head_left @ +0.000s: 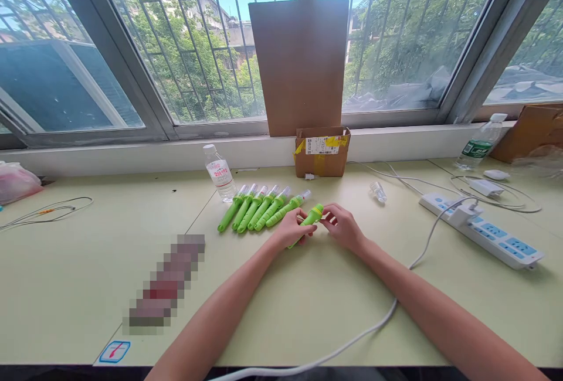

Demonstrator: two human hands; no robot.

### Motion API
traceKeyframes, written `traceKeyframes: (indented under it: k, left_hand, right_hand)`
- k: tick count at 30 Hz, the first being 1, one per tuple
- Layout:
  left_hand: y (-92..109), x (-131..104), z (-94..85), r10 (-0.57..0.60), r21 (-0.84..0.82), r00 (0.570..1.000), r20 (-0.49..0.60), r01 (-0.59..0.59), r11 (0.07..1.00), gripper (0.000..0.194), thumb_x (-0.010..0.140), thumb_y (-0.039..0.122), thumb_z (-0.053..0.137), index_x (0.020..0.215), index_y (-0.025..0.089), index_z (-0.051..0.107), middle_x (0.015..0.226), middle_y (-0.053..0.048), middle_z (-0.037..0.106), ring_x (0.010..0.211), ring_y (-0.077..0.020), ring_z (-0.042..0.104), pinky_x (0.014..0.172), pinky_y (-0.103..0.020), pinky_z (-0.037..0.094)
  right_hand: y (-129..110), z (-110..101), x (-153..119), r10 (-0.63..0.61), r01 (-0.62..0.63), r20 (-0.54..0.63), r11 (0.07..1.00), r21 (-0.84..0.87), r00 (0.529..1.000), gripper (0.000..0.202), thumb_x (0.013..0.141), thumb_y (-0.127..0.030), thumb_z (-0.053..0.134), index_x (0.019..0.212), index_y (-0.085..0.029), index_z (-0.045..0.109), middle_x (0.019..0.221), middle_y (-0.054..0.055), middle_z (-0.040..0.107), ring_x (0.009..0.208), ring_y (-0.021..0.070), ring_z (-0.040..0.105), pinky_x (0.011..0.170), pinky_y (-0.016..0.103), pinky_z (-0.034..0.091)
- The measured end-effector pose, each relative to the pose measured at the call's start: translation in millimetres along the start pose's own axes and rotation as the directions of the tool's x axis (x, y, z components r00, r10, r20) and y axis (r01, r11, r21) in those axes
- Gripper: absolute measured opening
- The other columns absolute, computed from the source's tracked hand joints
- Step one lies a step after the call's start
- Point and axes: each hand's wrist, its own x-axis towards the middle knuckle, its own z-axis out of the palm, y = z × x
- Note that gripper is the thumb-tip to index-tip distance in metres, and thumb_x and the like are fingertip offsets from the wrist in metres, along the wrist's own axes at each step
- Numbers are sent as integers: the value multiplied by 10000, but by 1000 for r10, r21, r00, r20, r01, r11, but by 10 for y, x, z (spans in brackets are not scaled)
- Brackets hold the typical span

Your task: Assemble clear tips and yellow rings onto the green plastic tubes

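Observation:
A green tube-shaped item (314, 215) with a yellow band near its top is held tilted above the table by my left hand (294, 227), whose fingers wrap round its body. My right hand (342, 226) has its fingertips pinched together at the upper end of that item; what they grip, if anything, is too small to tell. Just left of my hands, several similar green items (250, 210) with clear caps lie side by side in a slanted row. A loose clear cap (378, 192) rests on the table beyond my right hand.
A water bottle (220, 174) stands behind the row. Near the window are a small cardboard box (322, 161) and another bottle (480, 143). A power strip (484, 231) lies at right; its white cable (373, 327) passes under my right forearm. A pixelated patch (167, 284) covers something at left.

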Motion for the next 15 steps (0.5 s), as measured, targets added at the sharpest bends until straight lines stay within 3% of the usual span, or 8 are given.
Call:
traceKeyframes:
  k: [6,15]
  left_hand:
    - [-51,31,31,60,-21,998,1,-60,998,368,708,480,659,785,135,556,726,-62,655,526,-117,589,446,-203,418]
    - [5,28,-17,48,8,992,117,-50,999,443,797,572,505,773,134,569,623,-9,581,457,-73,504,435,-189,374]
  right_hand:
    - [10,-3,-2,4,-4,4,1000,9,1000,96,806,-256,569,890,-209,568,912,45,613,641,134,606,534,282,536]
    - [28,9,10,14,-14,-12,1000,3,1000,83,821,-281,567,864,-211,555,912,47,615,656,141,612,541,281,530]
